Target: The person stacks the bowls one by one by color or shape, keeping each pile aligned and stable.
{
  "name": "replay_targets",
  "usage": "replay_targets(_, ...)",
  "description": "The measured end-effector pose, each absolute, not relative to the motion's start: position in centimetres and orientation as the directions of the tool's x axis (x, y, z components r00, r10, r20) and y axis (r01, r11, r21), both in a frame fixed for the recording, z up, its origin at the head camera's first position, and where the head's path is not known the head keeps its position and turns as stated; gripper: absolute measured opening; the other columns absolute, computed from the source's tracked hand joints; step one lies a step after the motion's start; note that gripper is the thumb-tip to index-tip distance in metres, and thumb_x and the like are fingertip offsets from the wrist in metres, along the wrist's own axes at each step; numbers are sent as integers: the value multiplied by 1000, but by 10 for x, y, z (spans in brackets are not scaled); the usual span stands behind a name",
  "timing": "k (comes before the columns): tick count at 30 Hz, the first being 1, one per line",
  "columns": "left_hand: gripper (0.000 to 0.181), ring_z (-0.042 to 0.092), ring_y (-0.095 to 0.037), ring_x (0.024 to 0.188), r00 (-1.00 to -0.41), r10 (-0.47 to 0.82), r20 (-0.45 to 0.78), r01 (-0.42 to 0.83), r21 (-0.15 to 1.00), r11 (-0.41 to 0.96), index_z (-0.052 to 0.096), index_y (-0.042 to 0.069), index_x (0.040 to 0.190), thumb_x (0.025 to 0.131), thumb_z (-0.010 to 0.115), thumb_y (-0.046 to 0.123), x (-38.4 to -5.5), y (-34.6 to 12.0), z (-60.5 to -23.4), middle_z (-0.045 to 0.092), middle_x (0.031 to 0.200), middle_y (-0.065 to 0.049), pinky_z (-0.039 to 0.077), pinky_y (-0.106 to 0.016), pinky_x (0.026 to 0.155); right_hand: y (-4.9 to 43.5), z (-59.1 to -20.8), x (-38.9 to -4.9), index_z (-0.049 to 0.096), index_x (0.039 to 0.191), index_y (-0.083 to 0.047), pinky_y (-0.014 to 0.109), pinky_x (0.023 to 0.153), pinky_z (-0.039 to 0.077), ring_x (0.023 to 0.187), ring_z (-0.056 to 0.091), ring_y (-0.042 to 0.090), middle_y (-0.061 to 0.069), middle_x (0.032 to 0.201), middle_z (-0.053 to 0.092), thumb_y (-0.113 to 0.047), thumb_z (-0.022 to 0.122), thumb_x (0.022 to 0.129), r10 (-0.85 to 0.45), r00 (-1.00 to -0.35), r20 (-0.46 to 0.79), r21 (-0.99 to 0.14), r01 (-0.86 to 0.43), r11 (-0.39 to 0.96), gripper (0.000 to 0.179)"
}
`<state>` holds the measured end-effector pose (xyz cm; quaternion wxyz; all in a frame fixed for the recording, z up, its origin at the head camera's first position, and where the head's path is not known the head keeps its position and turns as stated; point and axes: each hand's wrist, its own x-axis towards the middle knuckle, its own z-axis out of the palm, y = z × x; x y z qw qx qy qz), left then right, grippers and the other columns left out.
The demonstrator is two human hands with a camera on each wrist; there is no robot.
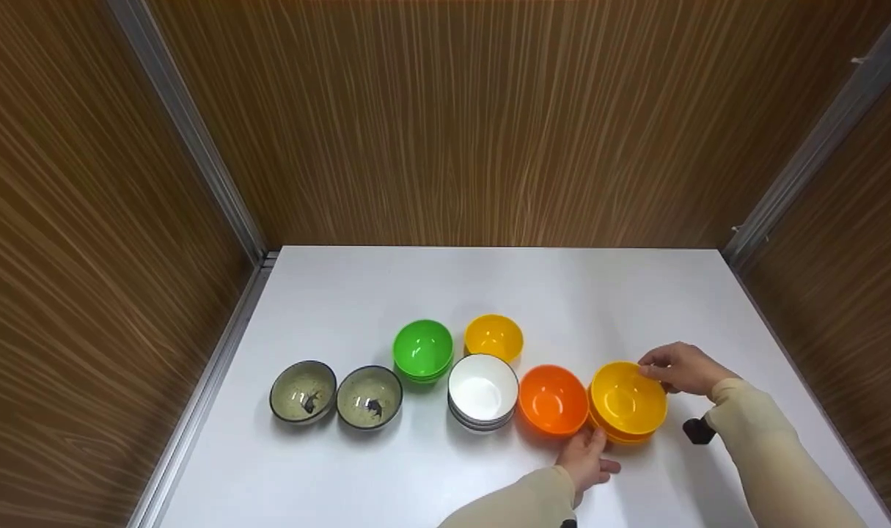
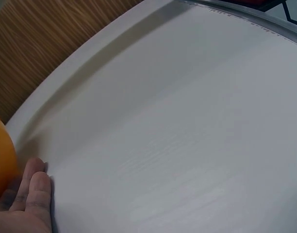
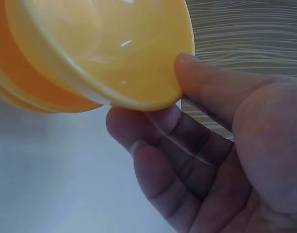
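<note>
My right hand (image 1: 683,368) pinches the rim of a yellow bowl (image 1: 628,396) between thumb and fingers. In the right wrist view that bowl (image 3: 124,53) tilts above other yellow-orange bowls (image 3: 22,92), with a gap showing between them. My left hand (image 1: 584,460) lies low by the front of this stack, fingers extended and thumb near its base. In the left wrist view the left fingers (image 2: 38,194) are straight beside an orange-coloured bowl (image 2: 2,160); whether they touch it is hard to tell. An orange bowl (image 1: 554,400) stands just left of the stack.
Stacked white bowls (image 1: 483,389) stand left of the orange bowl. Behind them are a yellow bowl (image 1: 494,339) and stacked green bowls (image 1: 423,350). Two grey-green bowls (image 1: 303,392) sit farther left. Wood-grain panels (image 1: 452,125) border the white table (image 1: 357,293).
</note>
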<state>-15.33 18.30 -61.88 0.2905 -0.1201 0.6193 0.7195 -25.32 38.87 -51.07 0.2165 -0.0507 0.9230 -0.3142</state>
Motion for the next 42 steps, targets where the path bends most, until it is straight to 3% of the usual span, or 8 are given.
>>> replay_targets(7, 57, 66, -23, 83, -778, 271, -566, -599, 799, -52, 45, 10, 139, 95, 49, 46, -155, 182, -619, 65, 100, -5, 53, -46, 84, 387, -516, -253, 66, 117, -1, 41, 79, 57, 79, 61, 20, 8, 103, 66, -32, 64, 92, -227, -901, -371, -594, 42, 804, 40)
replay_targets(17, 53, 66, -25, 84, -794, 281, -539, -579, 812, -81, 43, 8, 141, 99, 47, 39, -155, 183, -621, 64, 107, -7, 53, -47, 83, 387, -524, -250, 67, 115, -2, 41, 79, 57, 80, 60, 20, 8, 103, 66, -33, 64, 93, -227, -908, -353, -591, 28, 806, 38)
replay_targets(42, 52, 66, -24, 84, -801, 276, -532, -569, 819, -74, 47, 9, 135, 97, 48, 44, -154, 182, -622, 65, 104, -5, 54, -46, 83, 389, -530, -246, 69, 114, -3, 43, 81, 56, 80, 62, 19, 9, 105, 68, -31, 66, 91, -176, -923, -342, -622, 82, 779, 36)
